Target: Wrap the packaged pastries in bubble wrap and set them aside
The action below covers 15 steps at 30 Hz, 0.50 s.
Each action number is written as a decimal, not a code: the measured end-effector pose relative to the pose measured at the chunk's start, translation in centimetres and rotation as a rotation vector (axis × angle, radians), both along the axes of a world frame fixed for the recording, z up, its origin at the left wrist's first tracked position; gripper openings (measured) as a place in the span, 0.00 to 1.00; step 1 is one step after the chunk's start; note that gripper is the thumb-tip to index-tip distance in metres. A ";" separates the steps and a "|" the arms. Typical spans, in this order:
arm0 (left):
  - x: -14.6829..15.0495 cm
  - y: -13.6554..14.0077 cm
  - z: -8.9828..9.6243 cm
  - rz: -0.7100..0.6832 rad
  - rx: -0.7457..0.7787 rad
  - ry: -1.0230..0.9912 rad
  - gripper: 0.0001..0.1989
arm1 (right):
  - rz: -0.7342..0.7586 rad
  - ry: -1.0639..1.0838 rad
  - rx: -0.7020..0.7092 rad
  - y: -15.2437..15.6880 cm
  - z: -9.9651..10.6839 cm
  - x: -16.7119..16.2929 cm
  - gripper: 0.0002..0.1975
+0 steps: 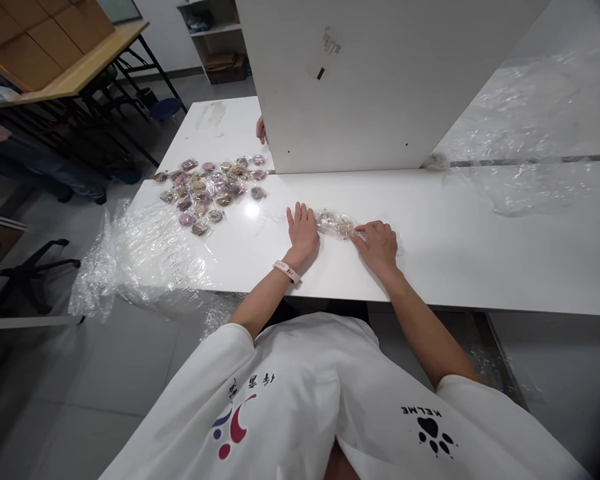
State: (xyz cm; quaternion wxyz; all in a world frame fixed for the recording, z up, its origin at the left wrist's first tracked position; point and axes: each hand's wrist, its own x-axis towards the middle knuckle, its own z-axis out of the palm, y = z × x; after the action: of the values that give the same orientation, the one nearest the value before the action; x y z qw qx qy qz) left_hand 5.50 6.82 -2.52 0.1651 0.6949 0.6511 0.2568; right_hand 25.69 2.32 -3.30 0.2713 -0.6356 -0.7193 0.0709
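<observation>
On the white table lies a long clear plastic bag [336, 225] with several small brownish and pale pieces inside. My left hand [304, 230] rests with fingers stretched out flat at the bag's left end. Around the right end, the fingers of my right hand [379, 245] are closed on the plastic, and a shiny crinkled fold shows by the thumb. To the left is a spread of small individually wrapped pieces [200, 190], pink, tan and dark brown. What exactly they are is too small to tell.
A stack of clear plastic bags [150, 247] overhangs the table's front left edge. A white upright panel [380, 87] stands behind my hands. Another person's hand [261, 130] shows beside it. Clear plastic film [525, 180] lies at the right.
</observation>
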 end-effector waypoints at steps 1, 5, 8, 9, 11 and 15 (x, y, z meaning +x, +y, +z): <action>0.4 0.2 0.5 0.040 -0.031 -0.115 0.25 | -0.009 0.019 -0.005 0.2 -0.1 -0.1 0.14; 2.6 -0.6 3.0 0.054 -0.274 -0.914 0.16 | -0.018 0.208 -0.022 0.5 -0.1 -0.7 0.11; 3.6 -1.6 4.7 0.021 -0.467 -1.539 0.14 | -0.052 0.503 -0.072 0.0 0.3 -1.5 0.14; 3.6 -1.9 5.1 0.038 -0.506 -1.686 0.14 | -0.072 0.598 -0.084 -0.3 0.5 -1.8 0.15; 3.2 -2.5 6.0 0.089 -0.567 -1.881 0.15 | -0.126 0.707 -0.069 -1.5 1.3 -2.3 0.20; 2.7 -4.3 6.7 0.134 -0.719 -1.970 0.14 | -0.195 0.952 -0.101 -4.4 3.2 -2.8 0.25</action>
State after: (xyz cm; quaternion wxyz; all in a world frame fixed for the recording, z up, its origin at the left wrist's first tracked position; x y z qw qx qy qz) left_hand 8.20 2.53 4.20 0.8038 0.0514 0.3037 0.5089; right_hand 22.84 -2.07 -0.06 0.5443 -0.6095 -0.4479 0.3630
